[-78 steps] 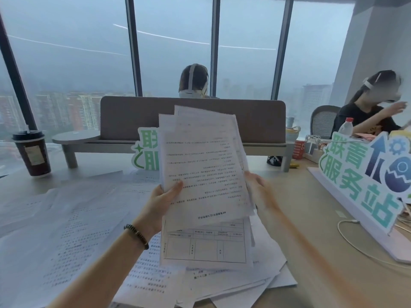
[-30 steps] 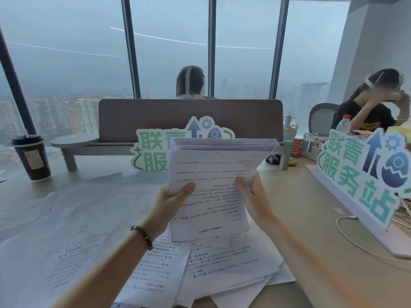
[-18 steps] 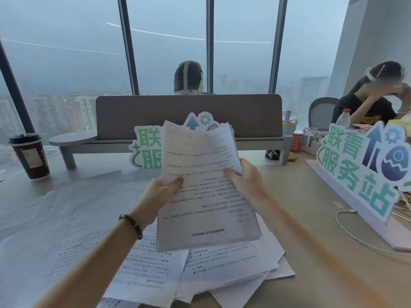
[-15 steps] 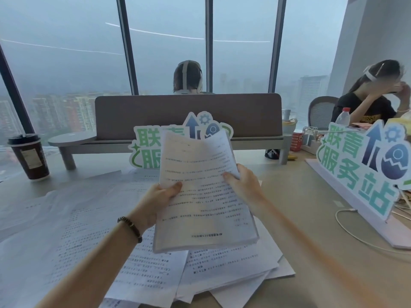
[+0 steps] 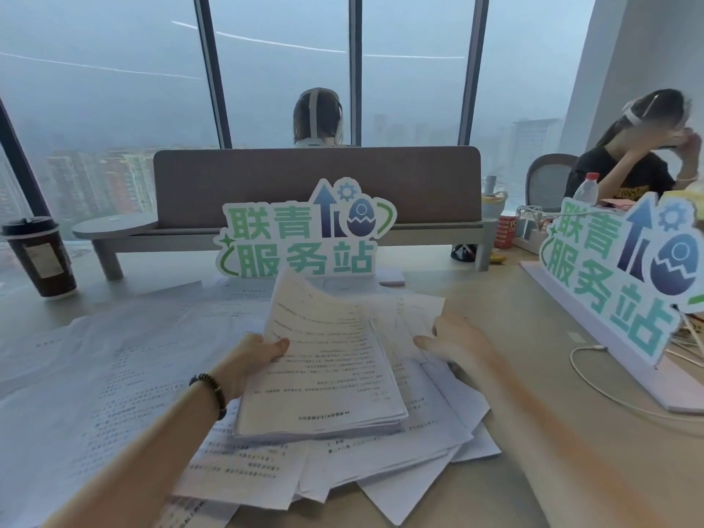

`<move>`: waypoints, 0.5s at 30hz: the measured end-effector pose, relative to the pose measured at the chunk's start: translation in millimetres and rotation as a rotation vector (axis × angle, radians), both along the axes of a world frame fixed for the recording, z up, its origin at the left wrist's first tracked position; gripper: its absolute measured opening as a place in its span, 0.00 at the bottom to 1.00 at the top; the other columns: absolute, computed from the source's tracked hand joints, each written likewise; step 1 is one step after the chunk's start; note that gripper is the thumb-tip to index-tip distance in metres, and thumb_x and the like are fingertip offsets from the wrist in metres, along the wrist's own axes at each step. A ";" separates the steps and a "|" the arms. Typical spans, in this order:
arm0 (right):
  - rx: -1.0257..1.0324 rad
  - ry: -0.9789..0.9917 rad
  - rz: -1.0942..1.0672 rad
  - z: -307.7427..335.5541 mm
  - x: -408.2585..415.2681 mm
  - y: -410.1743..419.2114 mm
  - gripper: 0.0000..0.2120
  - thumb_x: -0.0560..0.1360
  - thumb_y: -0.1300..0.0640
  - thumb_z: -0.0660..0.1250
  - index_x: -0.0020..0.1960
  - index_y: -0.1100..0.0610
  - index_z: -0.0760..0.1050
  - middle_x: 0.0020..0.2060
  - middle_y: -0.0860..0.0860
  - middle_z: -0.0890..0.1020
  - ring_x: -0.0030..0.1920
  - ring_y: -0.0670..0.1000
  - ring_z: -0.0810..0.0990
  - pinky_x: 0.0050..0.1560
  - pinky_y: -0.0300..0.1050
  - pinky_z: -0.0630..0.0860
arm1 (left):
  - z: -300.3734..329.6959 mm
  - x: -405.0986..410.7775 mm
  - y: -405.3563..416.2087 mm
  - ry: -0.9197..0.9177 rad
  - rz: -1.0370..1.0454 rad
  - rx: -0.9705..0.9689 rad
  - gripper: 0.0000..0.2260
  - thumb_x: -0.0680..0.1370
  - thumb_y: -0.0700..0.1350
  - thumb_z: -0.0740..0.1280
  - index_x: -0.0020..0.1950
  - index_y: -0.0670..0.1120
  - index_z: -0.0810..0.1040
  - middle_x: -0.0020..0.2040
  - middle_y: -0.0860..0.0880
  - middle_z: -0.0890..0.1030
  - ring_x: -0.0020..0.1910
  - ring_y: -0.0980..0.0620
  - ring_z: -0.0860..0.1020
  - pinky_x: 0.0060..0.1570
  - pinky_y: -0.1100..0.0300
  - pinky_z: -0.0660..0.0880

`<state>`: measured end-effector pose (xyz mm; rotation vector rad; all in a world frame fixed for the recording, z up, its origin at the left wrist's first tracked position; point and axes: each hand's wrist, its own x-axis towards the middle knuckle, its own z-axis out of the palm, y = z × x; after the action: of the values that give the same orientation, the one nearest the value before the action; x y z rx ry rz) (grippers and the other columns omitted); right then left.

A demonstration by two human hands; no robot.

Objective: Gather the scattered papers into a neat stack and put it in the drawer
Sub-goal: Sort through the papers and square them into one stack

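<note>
A thick stack of printed papers [image 5: 324,371] lies tilted low over the desk, its near edge resting on loose sheets. My left hand [image 5: 247,360], with a dark bead bracelet at the wrist, grips the stack's left edge. My right hand [image 5: 453,337] hovers to the right of the stack with fingers spread, over loose sheets [image 5: 411,318], holding nothing. More scattered papers [image 5: 114,375] cover the left of the desk and a messy pile [image 5: 381,463] sits under the stack. No drawer is in view.
A green-lettered sign [image 5: 304,238] stands behind the papers and a second one [image 5: 617,276] along the right. A dark coffee cup [image 5: 38,257] stands far left. A white cable [image 5: 594,375] lies on the bare desk [image 5: 533,432] at right. Two people sit beyond.
The stack has come down from upright to lying low over the desk. My right hand has let go of its right edge and moved out to the right.
</note>
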<state>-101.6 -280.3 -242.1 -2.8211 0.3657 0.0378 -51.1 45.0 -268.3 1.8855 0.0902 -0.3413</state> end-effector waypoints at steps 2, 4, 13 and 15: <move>0.109 0.008 -0.002 -0.2 -0.8 -3.0 0.20 0.76 0.39 0.68 0.44 0.57 0.73 0.42 0.53 0.80 0.40 0.54 0.79 0.38 0.46 0.75 | -0.6 0.7 -1.3 -0.003 0.012 -0.001 0.12 0.80 0.46 0.68 0.57 0.38 0.80 0.49 0.39 0.86 0.47 0.38 0.85 0.44 0.46 0.83; 0.211 0.025 0.037 -2.3 -0.4 -6.7 0.21 0.72 0.35 0.71 0.46 0.53 0.75 0.42 0.50 0.81 0.42 0.51 0.80 0.40 0.44 0.76 | -0.8 1.2 -2.7 -0.009 0.015 -0.001 0.12 0.81 0.46 0.67 0.57 0.38 0.80 0.49 0.39 0.85 0.45 0.40 0.84 0.37 0.52 0.82; 0.479 0.117 0.120 -4.9 0.2 -8.4 0.29 0.64 0.49 0.83 0.62 0.52 0.78 0.56 0.50 0.83 0.56 0.54 0.80 0.61 0.52 0.77 | -4.9 6.4 -13.3 -0.038 0.060 -0.038 0.14 0.81 0.47 0.68 0.58 0.37 0.80 0.50 0.39 0.85 0.47 0.39 0.84 0.43 0.49 0.82; 0.637 0.091 0.133 -3.4 0.6 -12.5 0.25 0.65 0.53 0.82 0.60 0.53 0.79 0.54 0.51 0.84 0.54 0.54 0.82 0.58 0.52 0.79 | -3.2 6.7 -15.1 -0.041 0.055 -0.041 0.14 0.81 0.47 0.68 0.58 0.37 0.80 0.50 0.39 0.85 0.47 0.39 0.84 0.44 0.49 0.82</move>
<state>-101.0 -292.8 -245.6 -2.2099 0.1463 0.2621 -44.4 29.9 -271.5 1.8449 0.1062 -0.2645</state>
